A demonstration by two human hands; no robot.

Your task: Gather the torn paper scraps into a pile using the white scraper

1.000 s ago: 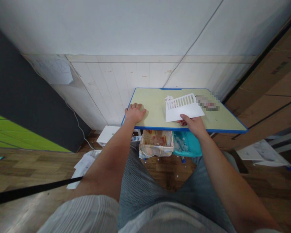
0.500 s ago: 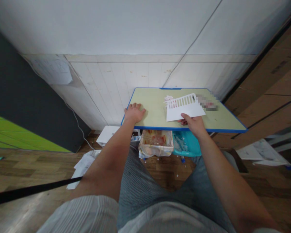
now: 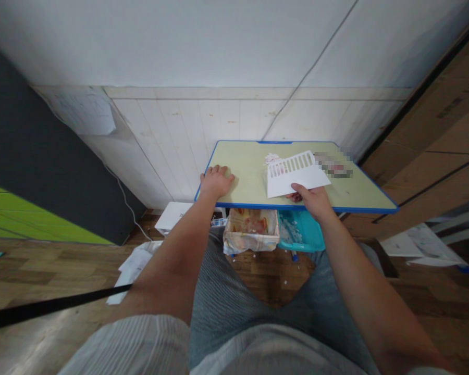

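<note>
My left hand (image 3: 216, 181) lies flat on the left side of the pale yellow-green table (image 3: 244, 172), fingers spread and holding nothing. A white card (image 3: 283, 185) with a row of slots cut along its far side is in my right hand (image 3: 310, 199). The thumb presses on top of the card and the other fingers are curled beneath its near edge. Just beyond the card's left corner is a small heap of pale paper bits (image 3: 272, 158). To the right, a blurred-out item (image 3: 334, 165) lies on the table.
Below the table's blue front edge stand a lined basket (image 3: 251, 245) and a turquoise tub (image 3: 303, 244) with white scraps. A white box (image 3: 174, 216) and loose papers (image 3: 135, 265) are on the floor at left. Large brown cartons (image 3: 433, 140) stand at right.
The card has tilted slightly in my right hand, its left end shifting a little toward me. My left hand stays in place on the table.
</note>
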